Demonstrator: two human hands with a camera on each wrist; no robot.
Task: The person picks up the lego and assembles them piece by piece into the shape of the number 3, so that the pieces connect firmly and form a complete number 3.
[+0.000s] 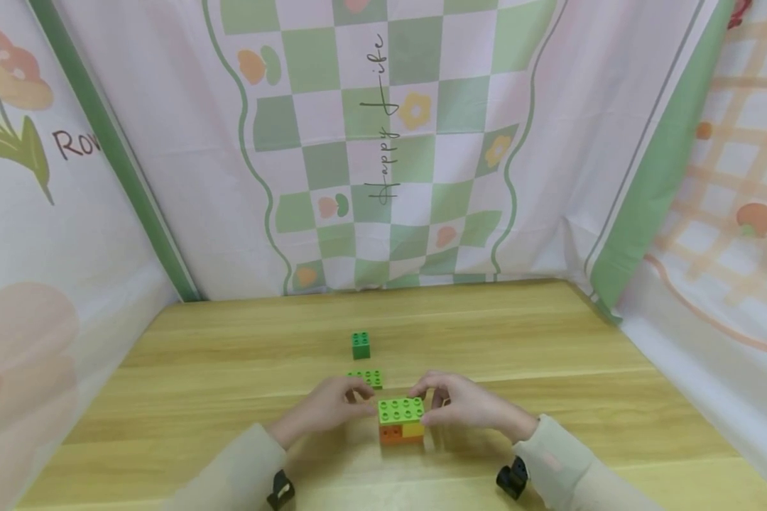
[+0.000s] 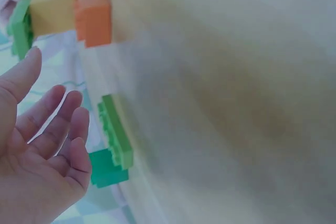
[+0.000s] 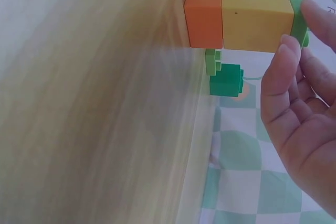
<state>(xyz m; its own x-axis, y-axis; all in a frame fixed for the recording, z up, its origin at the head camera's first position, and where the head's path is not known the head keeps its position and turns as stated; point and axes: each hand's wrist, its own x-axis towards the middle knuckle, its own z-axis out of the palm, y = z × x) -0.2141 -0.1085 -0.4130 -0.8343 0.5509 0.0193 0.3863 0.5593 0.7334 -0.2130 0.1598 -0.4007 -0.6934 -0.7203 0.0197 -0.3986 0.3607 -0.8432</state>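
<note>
Brick stack (image 1: 401,424): set on counter (image 1: 230,390) at five o'clock from green block (image 1: 361,346).
Left hand (image 1: 335,406): released, held at stack's nine o'clock.
Right hand (image 1: 461,403): lime top plate (image 1: 400,409) pinched at three o'clock.

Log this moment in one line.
left hand: open beside top plate | right hand: holds top plate | below: yellow brick, then orange brick | beyond: loose plate, green brick

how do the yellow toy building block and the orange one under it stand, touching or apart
Touching. The right wrist view shows the yellow toy building block meeting the orange toy building block along a tight seam, no gap visible.
</note>
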